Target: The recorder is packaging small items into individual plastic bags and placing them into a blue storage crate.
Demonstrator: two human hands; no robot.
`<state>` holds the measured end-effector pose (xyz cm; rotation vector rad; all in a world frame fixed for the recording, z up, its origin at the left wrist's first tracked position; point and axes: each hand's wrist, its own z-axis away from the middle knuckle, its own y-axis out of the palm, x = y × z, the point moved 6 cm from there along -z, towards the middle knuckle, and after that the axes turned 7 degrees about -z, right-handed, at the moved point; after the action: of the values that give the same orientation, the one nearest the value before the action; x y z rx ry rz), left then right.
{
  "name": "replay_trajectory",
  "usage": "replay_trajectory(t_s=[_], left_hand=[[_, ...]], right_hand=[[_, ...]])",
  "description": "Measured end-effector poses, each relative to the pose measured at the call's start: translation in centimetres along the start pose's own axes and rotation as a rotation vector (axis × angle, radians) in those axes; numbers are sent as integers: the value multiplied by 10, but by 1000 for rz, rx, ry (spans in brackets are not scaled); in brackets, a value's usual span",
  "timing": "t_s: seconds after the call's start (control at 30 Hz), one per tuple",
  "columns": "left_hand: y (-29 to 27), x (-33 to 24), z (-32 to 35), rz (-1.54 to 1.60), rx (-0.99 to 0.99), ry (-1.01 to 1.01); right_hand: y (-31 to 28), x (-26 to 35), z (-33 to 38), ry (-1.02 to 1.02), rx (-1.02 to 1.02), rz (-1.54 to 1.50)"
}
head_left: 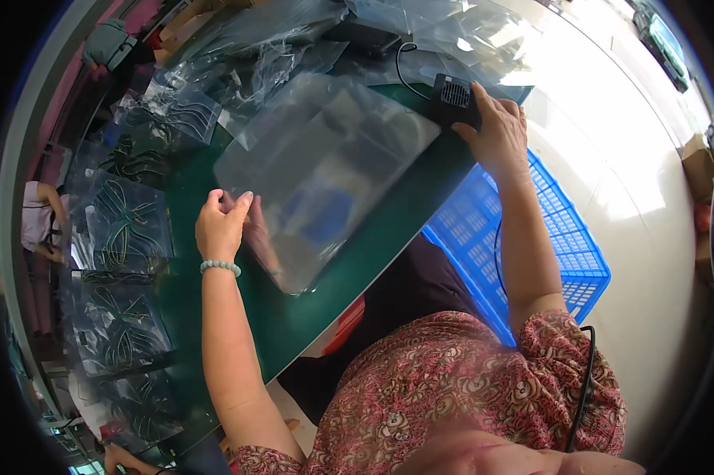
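Note:
A large clear plastic bag (333, 150) lies on the green tabletop (191, 170), and a blue patch shows through it. At its left edge is my left hand (224, 226), with the thumb and fingers closed on the plastic. A pale green bead bracelet circles that wrist. Beyond the bag's right corner, my right hand (499, 131) grips a black box-shaped device (452, 96) with a vent grille. Its thumb lies along the near side and its fingers over the right side. A black cable (404, 67) runs from the device.
Clear plastic bags (254, 47) are heaped along the far end. Bagged bundles of dark wires (123, 222) line the left side. A blue plastic crate (555, 229) stands below the table at right. Another person (44, 214) is at far left, and a hand (123, 457) shows at lower left.

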<state>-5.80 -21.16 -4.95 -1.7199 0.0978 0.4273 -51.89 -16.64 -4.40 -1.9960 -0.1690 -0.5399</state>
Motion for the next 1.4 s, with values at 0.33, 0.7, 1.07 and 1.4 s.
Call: replay_trajectory(t_s=[0.33,0.7,1.07,1.4], left_hand=[[-18,-9,2,-326,-7,-38],[-13,32,-3,17,34,-79],[-12,-8,8,1050,142,-267],[5,-14,5,1410,318,-281]], right_hand=[[-14,83,33,-388,-76,-268],[35,116,55,-597,237,-167],[36,111,57,-601,203,-165],[32,117,58,-566,274,-150]])
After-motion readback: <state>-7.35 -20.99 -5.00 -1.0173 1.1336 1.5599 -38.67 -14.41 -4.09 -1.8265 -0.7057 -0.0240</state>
